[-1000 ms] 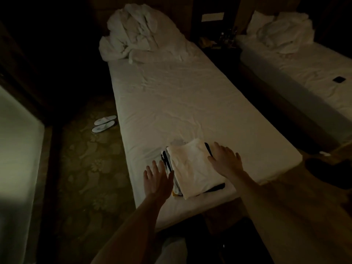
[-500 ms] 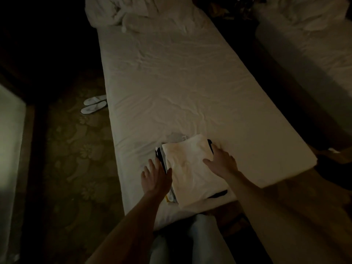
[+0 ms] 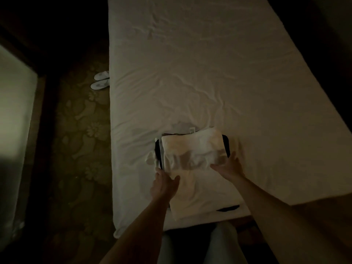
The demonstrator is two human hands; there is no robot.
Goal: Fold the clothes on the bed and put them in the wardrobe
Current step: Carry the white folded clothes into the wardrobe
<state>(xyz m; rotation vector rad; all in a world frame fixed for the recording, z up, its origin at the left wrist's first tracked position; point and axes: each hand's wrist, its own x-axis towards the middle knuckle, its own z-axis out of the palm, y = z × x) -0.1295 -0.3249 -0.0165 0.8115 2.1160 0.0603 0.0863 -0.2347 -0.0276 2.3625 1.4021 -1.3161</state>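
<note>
Item: stack of folded clothes [image 3: 192, 161], pale garment on top, dark layers showing at its left and right edges. Location: near end of the bed [image 3: 209, 73], just in from the foot edge, resting on the sheet.

Left hand [image 3: 164, 184]: now at the stack's near-left side, fingers reaching along the edge; a second ago it lay flat on the sheet beside the pile. Grip: fingers fairly straight, touching the cloth; whether they are under the pile cannot be told.

Right hand [image 3: 227, 165]: has slid from the pile's right flank onto its near-right part, fingers spread and pressing on the top garment, which is rumpled there.

Reading: folding looks finished; both hands are closing in on the stack, probably to lift it for the wardrobe, which is not in view.

Surroundings: white slippers [image 3: 101, 80] on the patterned carpet [image 3: 80, 130], left of the bed.
</note>
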